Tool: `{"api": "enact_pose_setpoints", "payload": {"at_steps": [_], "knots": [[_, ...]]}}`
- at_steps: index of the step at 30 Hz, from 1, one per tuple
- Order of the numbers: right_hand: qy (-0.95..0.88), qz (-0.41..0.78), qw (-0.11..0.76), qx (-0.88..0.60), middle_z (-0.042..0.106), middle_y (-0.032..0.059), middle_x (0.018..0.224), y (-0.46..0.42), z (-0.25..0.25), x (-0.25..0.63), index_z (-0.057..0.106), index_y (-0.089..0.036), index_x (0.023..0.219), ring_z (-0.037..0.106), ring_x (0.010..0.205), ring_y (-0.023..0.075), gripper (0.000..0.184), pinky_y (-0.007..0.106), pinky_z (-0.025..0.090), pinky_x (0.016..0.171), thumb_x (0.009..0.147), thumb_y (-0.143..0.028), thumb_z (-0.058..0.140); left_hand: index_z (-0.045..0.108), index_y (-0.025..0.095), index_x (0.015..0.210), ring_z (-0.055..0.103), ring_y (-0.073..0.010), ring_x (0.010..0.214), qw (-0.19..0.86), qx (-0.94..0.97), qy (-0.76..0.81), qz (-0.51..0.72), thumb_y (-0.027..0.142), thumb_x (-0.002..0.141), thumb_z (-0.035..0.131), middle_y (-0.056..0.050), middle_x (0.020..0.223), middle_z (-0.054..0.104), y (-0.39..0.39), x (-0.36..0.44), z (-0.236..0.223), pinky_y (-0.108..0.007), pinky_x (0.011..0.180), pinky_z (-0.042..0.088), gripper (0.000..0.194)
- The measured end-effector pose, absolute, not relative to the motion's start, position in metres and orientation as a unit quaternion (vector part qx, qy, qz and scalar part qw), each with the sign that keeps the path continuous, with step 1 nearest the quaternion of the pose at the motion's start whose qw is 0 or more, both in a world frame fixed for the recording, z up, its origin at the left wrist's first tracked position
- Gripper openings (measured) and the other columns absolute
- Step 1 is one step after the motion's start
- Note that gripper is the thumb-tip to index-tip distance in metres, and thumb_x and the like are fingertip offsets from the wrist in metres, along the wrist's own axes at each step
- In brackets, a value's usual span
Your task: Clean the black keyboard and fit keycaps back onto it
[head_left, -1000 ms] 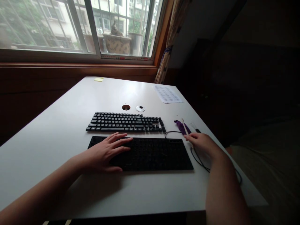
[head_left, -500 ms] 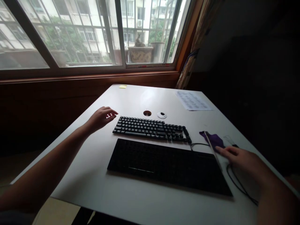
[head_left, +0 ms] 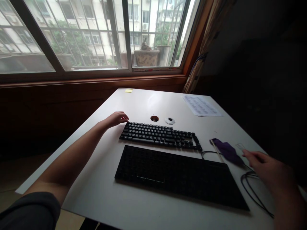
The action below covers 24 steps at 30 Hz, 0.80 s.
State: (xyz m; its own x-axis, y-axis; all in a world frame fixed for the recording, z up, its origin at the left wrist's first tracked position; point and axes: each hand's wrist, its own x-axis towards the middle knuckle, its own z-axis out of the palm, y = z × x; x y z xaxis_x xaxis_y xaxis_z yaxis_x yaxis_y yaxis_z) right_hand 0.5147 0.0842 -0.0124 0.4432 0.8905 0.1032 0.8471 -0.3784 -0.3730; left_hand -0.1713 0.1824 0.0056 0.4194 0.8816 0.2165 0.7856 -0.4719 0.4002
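Observation:
A black keyboard with keycaps (head_left: 160, 135) lies across the middle of the white table (head_left: 100, 191). My left hand (head_left: 116, 118) reaches its far left corner, fingers stretched out, fingertips touching that corner. In front of it lies a flat black keyboard base without caps (head_left: 177, 174). My right hand (head_left: 266, 169) hovers at the right, fingers loosely apart and holding nothing, just beside the end of a purple object (head_left: 227, 150). A thin pale stick (head_left: 216, 147) lies along the purple object's left side.
A black cable (head_left: 251, 188) loops on the table under my right wrist. A round cable hole (head_left: 154, 118) and its white cap (head_left: 169, 120) sit behind the keyboard. A printed sheet (head_left: 201, 106) and a yellow note (head_left: 129, 90) lie near the window. The table's right edge is close.
My left hand left the black base and moved up to the keyboard's far left corner. My right hand slid off the pale stick and drew back to the right. The view shifted left.

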Motion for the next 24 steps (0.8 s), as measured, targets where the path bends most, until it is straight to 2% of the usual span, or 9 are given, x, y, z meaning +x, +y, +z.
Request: {"api": "enact_pose_setpoints", "payload": {"at_steps": [15,24], "knots": [[-0.535,0.067,0.195,-0.819,0.073,0.0053,0.075,0.082,-0.012,0.514,0.070,-0.030,0.082,0.063,0.069,0.0308,0.046,0.041,0.046,0.066,0.074,-0.072,0.054,0.080,0.021,0.095,0.068,-0.0198,0.079,0.106,0.843,0.497,0.173,0.047,0.089,0.067,-0.008,0.096,0.072,0.203,-0.176,-0.011,-0.031,0.074,0.053,0.030],[-0.536,0.076,0.207,-0.815,0.073,0.0049,0.071,0.081,-0.009,0.507,0.070,-0.029,0.080,0.064,0.069,0.0304,0.046,0.040,0.045,0.067,0.071,-0.071,0.055,0.080,0.021,0.097,0.069,-0.0202,0.084,0.095,0.846,0.489,0.191,0.049,0.092,0.064,-0.008,0.096,0.073,0.206,-0.183,-0.021,-0.031,0.079,0.054,0.033]]}}
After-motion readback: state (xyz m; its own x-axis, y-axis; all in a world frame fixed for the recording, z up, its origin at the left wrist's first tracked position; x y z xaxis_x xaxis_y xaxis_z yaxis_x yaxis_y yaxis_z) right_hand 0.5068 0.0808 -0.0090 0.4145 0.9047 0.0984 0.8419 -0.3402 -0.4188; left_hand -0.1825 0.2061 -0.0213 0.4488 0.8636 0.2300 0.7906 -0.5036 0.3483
